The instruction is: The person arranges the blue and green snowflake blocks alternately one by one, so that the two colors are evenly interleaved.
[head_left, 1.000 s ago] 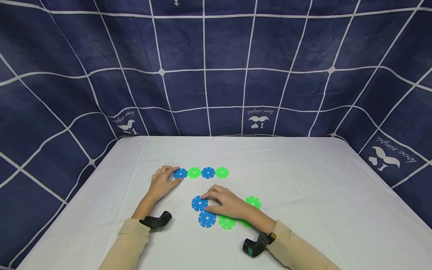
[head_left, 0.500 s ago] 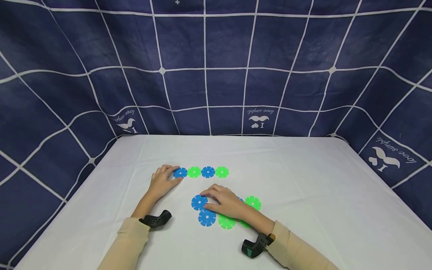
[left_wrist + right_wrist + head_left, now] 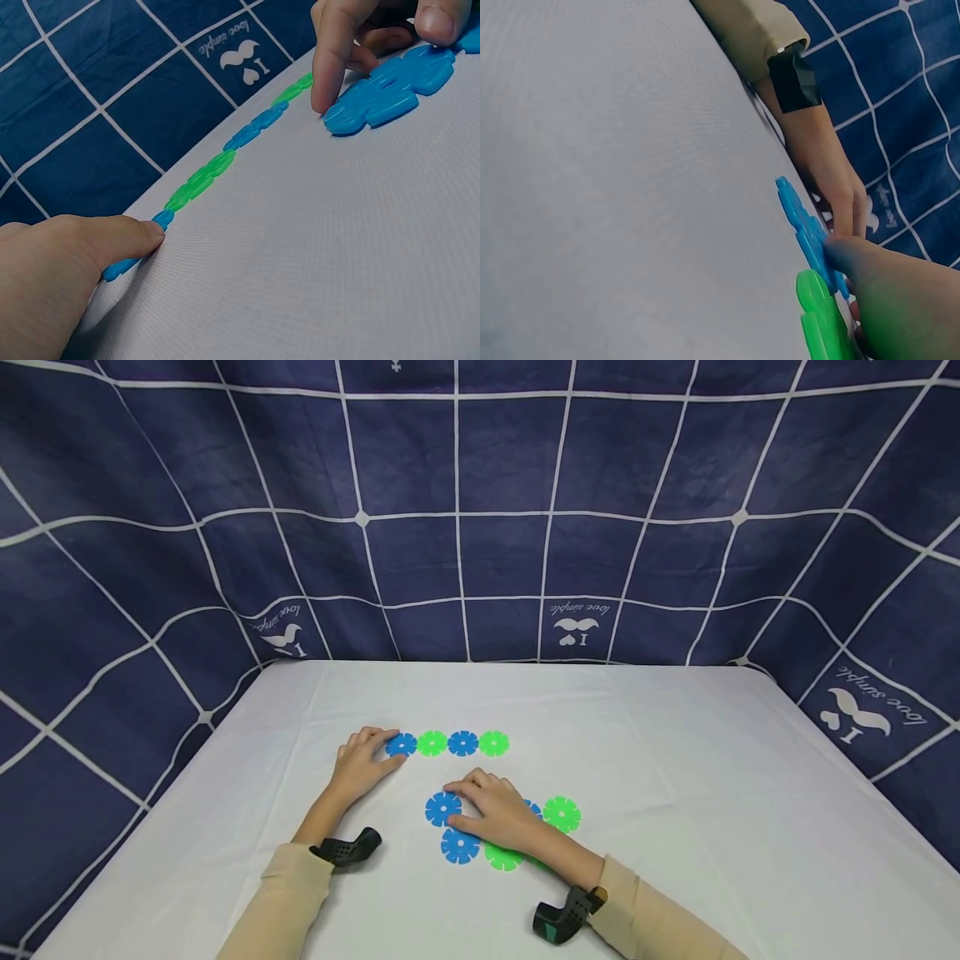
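Observation:
My left hand point(image 3: 362, 767) pinches the leftmost blue notched building disc point(image 3: 401, 744), thumb and forefinger at its opposite edges. That disc starts a row with a green disc point(image 3: 432, 743), another blue disc point(image 3: 462, 743) and a green one point(image 3: 494, 743). Nearer me, my right hand point(image 3: 498, 810) holds a blue disc point(image 3: 441, 810) at its edge between thumb and forefinger; the left wrist view shows this blue disc point(image 3: 394, 94) flat on the cloth. Just below it lies another blue disc point(image 3: 460, 847). My right hand and forearm partly cover the discs beneath.
By my right forearm lie a green disc point(image 3: 562, 814), a mostly hidden blue disc point(image 3: 534, 807) and another green disc point(image 3: 502, 857). A white cloth point(image 3: 697, 777) covers the table. Behind it hangs a dark blue curtain point(image 3: 502, 560) with white grid lines.
My right hand has shifted slightly left, its wrist a little nearer me, and its blue disc has moved marginally away from me. My left hand and the far row stay put.

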Available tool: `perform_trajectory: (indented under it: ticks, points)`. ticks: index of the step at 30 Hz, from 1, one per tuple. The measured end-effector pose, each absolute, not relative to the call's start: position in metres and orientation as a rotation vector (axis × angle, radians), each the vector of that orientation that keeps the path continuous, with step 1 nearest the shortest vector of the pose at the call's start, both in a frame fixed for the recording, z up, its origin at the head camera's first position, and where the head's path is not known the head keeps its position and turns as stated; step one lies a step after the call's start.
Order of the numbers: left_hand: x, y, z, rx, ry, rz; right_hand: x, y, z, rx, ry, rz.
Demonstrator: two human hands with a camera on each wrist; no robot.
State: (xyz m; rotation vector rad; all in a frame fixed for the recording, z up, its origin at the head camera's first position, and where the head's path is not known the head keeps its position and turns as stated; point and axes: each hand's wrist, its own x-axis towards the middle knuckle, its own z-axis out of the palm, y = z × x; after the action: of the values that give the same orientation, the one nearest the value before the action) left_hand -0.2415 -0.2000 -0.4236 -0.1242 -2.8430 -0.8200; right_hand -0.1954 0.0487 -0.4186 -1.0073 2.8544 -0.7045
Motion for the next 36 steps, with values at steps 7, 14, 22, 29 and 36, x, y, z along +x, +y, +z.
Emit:
perform_trajectory:
  ticks: [7, 14, 22, 29, 36]
  points:
    - [-0.2411, -0.1998, -0.4245, -0.124, -2.848, -0.816, -0.1947, 0.0497, -0.4185, -1.009, 2.848, -0.734]
    - [-0.2395, -0.1981, -0.4249, -0.113, -2.851, -0.827, -0.1942, 0.0517, -0.4202, -0.972, 2.810, -0.835]
    - [-0.2417, -0.1971, -0.4240, -0.124, -2.832, -0.812, -0.1965, 0.0531, -0.4178, -0.974, 2.784, -0.958]
    - [-0.2427, -0.1977, -0.4218, -0.124, -2.849, -0.797, -0.1998, 0.0550, -0.4168, -0.972, 2.693, -1.085]
    - [-0.2406, -0.1976, -0.4194, -0.134, -2.852, -0.791, -0.2034, 0.0585, -0.4152, -0.995, 2.515, -1.256]
